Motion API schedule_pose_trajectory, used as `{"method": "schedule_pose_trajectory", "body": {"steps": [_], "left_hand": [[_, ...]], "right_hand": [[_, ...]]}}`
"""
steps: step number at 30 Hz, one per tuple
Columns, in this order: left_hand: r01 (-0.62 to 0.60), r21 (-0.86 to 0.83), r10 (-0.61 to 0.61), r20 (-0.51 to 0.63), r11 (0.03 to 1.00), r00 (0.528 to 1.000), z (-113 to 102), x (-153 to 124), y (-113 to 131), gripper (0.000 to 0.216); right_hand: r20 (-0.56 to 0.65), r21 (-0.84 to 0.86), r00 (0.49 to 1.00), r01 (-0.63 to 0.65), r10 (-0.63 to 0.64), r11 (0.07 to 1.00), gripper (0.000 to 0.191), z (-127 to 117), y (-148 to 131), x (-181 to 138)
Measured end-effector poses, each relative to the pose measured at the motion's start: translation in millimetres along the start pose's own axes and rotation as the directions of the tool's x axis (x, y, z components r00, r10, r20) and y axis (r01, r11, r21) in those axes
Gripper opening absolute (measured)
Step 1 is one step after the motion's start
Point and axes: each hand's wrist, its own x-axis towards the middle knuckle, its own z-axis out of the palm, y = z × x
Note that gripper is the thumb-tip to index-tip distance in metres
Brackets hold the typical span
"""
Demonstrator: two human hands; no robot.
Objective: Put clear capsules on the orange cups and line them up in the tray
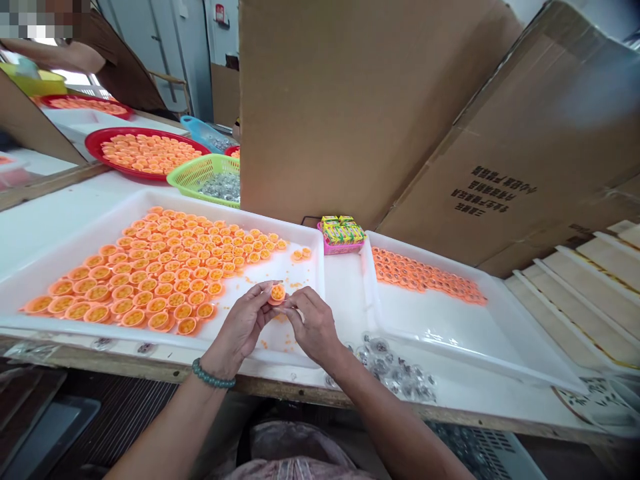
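My left hand, with a green bead bracelet at its wrist, pinches a small orange plastic cup filled with yellow-orange beads. My right hand is closed at the cup's right side, thumb and forefinger together; whether something tiny sits between them I cannot make out. Both hands are over the front right part of a white tray. Many similar filled orange cups stand in rows in that tray, and loose beads are scattered on its floor. Clear round plastic pieces lie in a pile beside my right forearm.
Another white tray on the right holds rows of orange pieces. Between the trays stands a pink basket of small yellow-green packets. Cardboard walls off the back. A red tray, a green basket and another person are behind.
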Motion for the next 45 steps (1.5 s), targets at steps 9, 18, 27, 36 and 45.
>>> {"method": "schedule_pose_trajectory", "body": {"steps": [9, 18, 27, 36, 45], "left_hand": [[0.077, 0.173, -0.065, -0.073, 0.982, 0.995, 6, -4, 2, 0.036], [0.07, 0.448, -0.018, -0.12, 0.891, 0.993, 12, -6, 3, 0.035], [0.076, 0.535, 0.008, -0.152, 0.842, 0.988, 12, -4, 0, 0.043], [0.067, 0.538, 0.002, -0.127, 0.84, 0.992, 12, -6, 0, 0.044], [0.15, 0.237, -0.122, -0.129, 0.96, 0.984, 13, -6, 5, 0.039]], "right_hand": [[-0.067, -0.111, 0.987, -0.15, 0.143, 0.982, 0.016, -51, 17, -51], [0.248, -0.412, 0.89, -0.26, 0.382, 0.873, 0.012, -43, 62, -107], [0.156, -0.319, 0.909, -0.324, 0.387, 0.89, 0.013, -59, 61, -95], [0.287, -0.403, 0.872, -0.266, 0.397, 0.876, 0.008, -66, 58, -104], [0.297, -0.53, 0.905, -0.11, 0.305, 0.841, 0.015, -46, 58, -99]]}}
